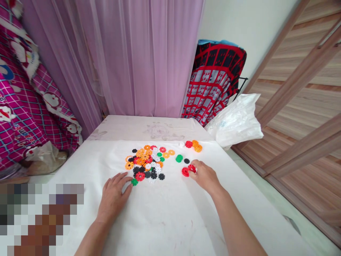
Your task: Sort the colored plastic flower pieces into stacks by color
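Notched plastic discs in orange, red, white, black and green lie in a loose pile (145,160) on the white-covered table. My left hand (115,192) rests at the pile's near left edge, fingers apart, with its fingertips beside a green disc (134,182). To the right, my right hand (205,175) pinches a red disc (191,168) between thumb and fingers. Just left of it lie more red discs (185,172). Beyond that hand are a black disc (187,161), some green discs (179,158), and a group of orange discs (197,146) beside red ones (189,144).
A white plastic bag (237,119) stands at the table's far right corner, near a red and black patterned cloth (210,78). Purple curtains (144,57) hang behind the table (165,220). Wooden cabinet doors (301,99) are on the right. A blurred-out patch covers the lower left corner.
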Demonstrator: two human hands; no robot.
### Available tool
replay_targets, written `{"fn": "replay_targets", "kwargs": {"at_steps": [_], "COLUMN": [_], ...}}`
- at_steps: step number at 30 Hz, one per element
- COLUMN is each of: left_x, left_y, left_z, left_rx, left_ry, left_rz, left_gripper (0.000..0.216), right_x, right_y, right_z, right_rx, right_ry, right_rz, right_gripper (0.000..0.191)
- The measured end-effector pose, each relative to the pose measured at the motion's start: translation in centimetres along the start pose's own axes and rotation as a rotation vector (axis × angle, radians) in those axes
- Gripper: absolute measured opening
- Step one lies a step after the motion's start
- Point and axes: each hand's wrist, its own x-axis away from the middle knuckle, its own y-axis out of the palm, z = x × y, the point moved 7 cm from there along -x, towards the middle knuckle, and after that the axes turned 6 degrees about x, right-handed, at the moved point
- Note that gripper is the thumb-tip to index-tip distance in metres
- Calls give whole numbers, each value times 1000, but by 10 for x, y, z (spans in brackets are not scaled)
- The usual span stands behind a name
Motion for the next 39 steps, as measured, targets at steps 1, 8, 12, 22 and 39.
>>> {"fn": "replay_targets", "kwargs": {"at_steps": [1, 8, 12, 22, 39], "left_x": [0, 0, 0, 0, 3], "left_y": [0, -1, -1, -2, 0], "left_z": [0, 1, 1, 5, 13], "left_rx": [-2, -11, -11, 1, 64], "left_ry": [2, 4, 6, -22, -79], "left_rz": [0, 0, -12, -38, -52], "left_gripper": [27, 28, 29, 27, 20], "right_x": [-2, -1, -1, -1, 21], "right_y": [0, 11, 14, 22, 4], "right_z": [-5, -22, -26, -30, -147], "right_rx": [18, 102, 102, 64, -63], "right_ry": [-21, -53, -61, -97, -435], "right_rz": [-9, -68, -83, -75, 110], "right_gripper": [27, 27, 26, 48, 21]}}
